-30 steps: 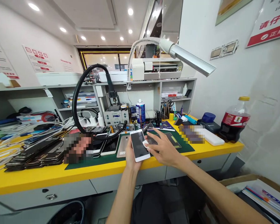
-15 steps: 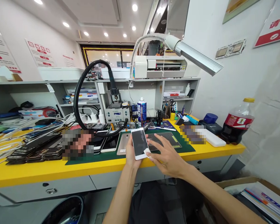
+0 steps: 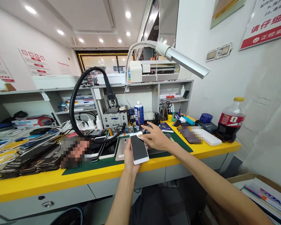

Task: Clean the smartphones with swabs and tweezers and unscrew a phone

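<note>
A white-framed smartphone point(image 3: 140, 150) with a dark screen rests in my left hand point(image 3: 130, 161), whose fingers wrap round it from behind. It is tilted up toward me above the bench's front edge. My right hand point(image 3: 157, 137) reaches over from the right and pinches a small white wipe point(image 3: 139, 133) against the upper part of the screen. Most of the wipe is hidden by the fingertips. Behind the phone, a gold phone back point(image 3: 122, 148) and a white phone point(image 3: 109, 148) lie on the green mat point(image 3: 89, 168).
Stacked phones and parts point(image 3: 25, 159) and tangled white cables fill the left. A black hose point(image 3: 72, 106) loops above the bench. Beyond stand a spray can point(image 3: 139, 115) and a hot-air station point(image 3: 114, 119). A cola bottle point(image 3: 231, 120) stands at right, and a lamp point(image 3: 187, 61) hangs overhead.
My right hand has moved the wipe from the lower right of the screen up to its top edge. The camera view has shifted slightly to the right and upward.
</note>
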### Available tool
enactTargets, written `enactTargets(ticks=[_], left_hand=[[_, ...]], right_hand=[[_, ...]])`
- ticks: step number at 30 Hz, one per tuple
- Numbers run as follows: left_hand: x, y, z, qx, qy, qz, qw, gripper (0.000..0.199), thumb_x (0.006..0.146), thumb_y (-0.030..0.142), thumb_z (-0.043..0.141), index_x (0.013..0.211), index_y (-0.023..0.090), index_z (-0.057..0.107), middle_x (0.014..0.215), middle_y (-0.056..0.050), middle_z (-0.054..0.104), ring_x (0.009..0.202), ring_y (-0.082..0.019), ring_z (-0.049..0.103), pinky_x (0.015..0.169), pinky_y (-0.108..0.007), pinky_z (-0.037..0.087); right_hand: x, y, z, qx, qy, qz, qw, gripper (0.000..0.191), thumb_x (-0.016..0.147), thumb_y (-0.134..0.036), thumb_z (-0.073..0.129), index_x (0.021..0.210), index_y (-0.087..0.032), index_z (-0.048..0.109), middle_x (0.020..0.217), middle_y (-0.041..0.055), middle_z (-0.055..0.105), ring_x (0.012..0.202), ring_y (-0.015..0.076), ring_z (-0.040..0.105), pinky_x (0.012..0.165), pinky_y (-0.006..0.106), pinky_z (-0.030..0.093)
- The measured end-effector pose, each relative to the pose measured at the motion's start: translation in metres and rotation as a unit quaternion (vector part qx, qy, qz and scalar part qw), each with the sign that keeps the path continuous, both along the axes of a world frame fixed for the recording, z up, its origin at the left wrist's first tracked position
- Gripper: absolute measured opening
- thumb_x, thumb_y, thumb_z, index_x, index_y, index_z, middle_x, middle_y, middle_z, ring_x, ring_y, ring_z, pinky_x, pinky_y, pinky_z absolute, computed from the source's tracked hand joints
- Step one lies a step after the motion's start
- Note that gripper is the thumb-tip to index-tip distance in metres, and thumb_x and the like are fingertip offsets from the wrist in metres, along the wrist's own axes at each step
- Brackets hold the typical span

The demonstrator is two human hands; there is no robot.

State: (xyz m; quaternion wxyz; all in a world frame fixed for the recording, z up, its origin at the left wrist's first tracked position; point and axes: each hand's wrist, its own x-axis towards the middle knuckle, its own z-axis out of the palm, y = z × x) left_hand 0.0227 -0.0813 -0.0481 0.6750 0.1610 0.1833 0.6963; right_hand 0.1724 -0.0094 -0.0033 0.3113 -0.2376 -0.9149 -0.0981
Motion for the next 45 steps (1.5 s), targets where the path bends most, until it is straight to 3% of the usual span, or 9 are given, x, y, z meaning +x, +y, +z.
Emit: enactTargets(ticks=[5,9,12,16,20,23,32,39,45], left_hand=[[-0.002,0.001,-0.002,0.008,-0.002,-0.031,0.999,0.044,0.096,0.047,0.046,0.112,0.011,0.066,0.088,-0.013,0.074,0.082,-0.026,0.073,0.078,-0.041,0.059],[-0.002,0.001,-0.003,0.008,-0.005,-0.021,1.000,0.039,0.096,0.044,0.049,0.113,0.014,0.066,0.084,-0.009,0.074,0.076,-0.023,0.072,0.078,-0.039,0.059],[-0.002,0.001,-0.003,0.002,-0.009,-0.012,1.000,0.035,0.096,0.041,0.051,0.112,0.015,0.067,0.084,-0.006,0.074,0.066,-0.018,0.070,0.075,-0.035,0.058],[-0.002,0.000,-0.002,-0.002,-0.012,-0.041,0.999,0.042,0.096,0.044,0.048,0.110,0.010,0.068,0.085,-0.010,0.074,0.065,-0.019,0.069,0.070,-0.033,0.058],[-0.003,-0.001,-0.001,-0.001,-0.018,-0.047,0.999,0.045,0.097,0.045,0.046,0.110,0.007,0.068,0.091,-0.013,0.075,0.075,-0.021,0.071,0.072,-0.032,0.057],[-0.003,0.000,0.000,-0.004,-0.019,-0.044,0.999,0.047,0.098,0.044,0.044,0.108,0.005,0.068,0.089,-0.014,0.075,0.081,-0.023,0.072,0.076,-0.032,0.057],[-0.003,0.002,-0.001,-0.003,-0.028,-0.057,0.998,0.039,0.095,0.045,0.049,0.107,0.012,0.068,0.084,-0.009,0.074,0.065,-0.018,0.069,0.061,-0.028,0.056],[-0.001,-0.001,0.002,-0.001,-0.032,-0.026,0.999,0.030,0.096,0.040,0.051,0.101,0.016,0.067,0.080,-0.004,0.072,0.063,-0.015,0.068,0.067,-0.030,0.057],[0.000,-0.003,0.004,0.002,-0.012,-0.031,0.999,0.035,0.096,0.043,0.048,0.104,0.015,0.067,0.076,-0.008,0.070,0.070,-0.022,0.070,0.069,-0.036,0.058]], right_hand=[[-0.005,0.012,0.007,-0.027,-0.011,-0.006,1.000,0.029,0.099,-0.034,0.049,0.118,-0.035,0.071,0.148,0.0037,0.049,0.142,0.0398,0.032,0.105,0.065,0.038],[-0.003,0.007,0.005,-0.031,-0.014,0.001,0.999,0.029,0.099,-0.035,0.049,0.117,-0.035,0.072,0.148,0.0038,0.049,0.142,0.0388,0.032,0.105,0.064,0.039],[0.005,-0.008,-0.002,-0.027,-0.015,0.022,0.999,0.027,0.098,-0.033,0.052,0.117,-0.035,0.072,0.148,0.0048,0.049,0.144,0.0373,0.029,0.108,0.063,0.036],[0.017,-0.041,-0.016,-0.015,-0.024,0.053,0.998,0.025,0.097,-0.030,0.055,0.113,-0.034,0.073,0.148,0.0032,0.048,0.147,0.0350,0.022,0.112,0.060,0.033],[0.027,-0.068,-0.024,-0.015,-0.059,0.079,0.995,0.026,0.097,-0.031,0.053,0.116,-0.036,0.070,0.149,0.0036,0.046,0.147,0.0345,0.023,0.112,0.064,0.029],[0.029,-0.075,-0.025,-0.013,-0.071,0.090,0.993,0.026,0.097,-0.032,0.053,0.116,-0.036,0.070,0.151,0.0037,0.044,0.148,0.0349,0.020,0.112,0.065,0.027],[0.012,-0.041,-0.014,0.015,-0.052,0.075,0.996,0.025,0.098,-0.031,0.053,0.112,-0.034,0.073,0.150,0.0053,0.045,0.147,0.0369,0.020,0.112,0.064,0.027],[-0.006,-0.004,0.003,0.048,-0.026,0.033,0.998,0.025,0.096,-0.031,0.055,0.113,-0.033,0.073,0.148,0.0078,0.048,0.143,0.0406,0.028,0.107,0.066,0.034],[-0.015,0.010,0.009,0.053,-0.029,0.011,0.998,0.028,0.099,-0.034,0.051,0.118,-0.032,0.072,0.146,0.0097,0.050,0.141,0.0421,0.032,0.105,0.065,0.037]])
